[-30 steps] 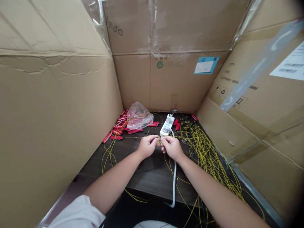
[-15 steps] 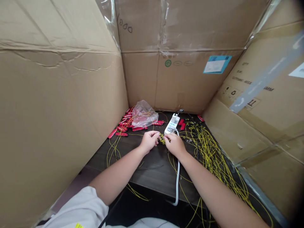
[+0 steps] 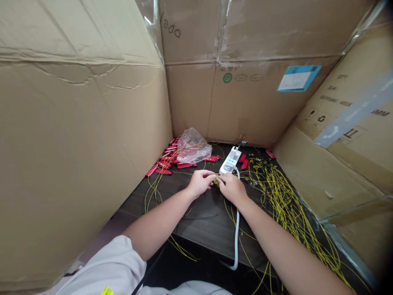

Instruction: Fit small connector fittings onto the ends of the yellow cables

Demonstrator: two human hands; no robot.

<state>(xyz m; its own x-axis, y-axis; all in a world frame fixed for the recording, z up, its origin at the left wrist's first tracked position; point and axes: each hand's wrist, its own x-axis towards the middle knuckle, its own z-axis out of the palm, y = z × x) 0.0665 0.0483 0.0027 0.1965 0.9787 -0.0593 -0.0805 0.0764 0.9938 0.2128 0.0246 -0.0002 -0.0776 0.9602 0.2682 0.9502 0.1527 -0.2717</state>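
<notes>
Both of my hands meet over the middle of the dark table (image 3: pixel 199 223). My left hand (image 3: pixel 200 182) is closed in a pinch at a thin yellow wire. Close beside it, my right hand (image 3: pixel 232 187) has its fingers pressed together at small yellow-and-black pieces (image 3: pixel 216 180), mostly hidden between the hands. Just behind my right hand lies a white power strip (image 3: pixel 230 159) with a plug in it, its white cord (image 3: pixel 236 237) running to the front edge. Many long yellow wires (image 3: pixel 282 200) spread over the table on the right.
Red pieces (image 3: pixel 164 164) with black ends lie at the back left, beside a crumpled clear plastic bag (image 3: pixel 193 147). Large cardboard boxes stand at the left (image 3: pixel 92 135), the back (image 3: pixel 196 102) and the right (image 3: pixel 353 164).
The whole view has shifted, so the scene sits further right. My hands have drawn slightly closer together and cover more of the small yellow pieces.
</notes>
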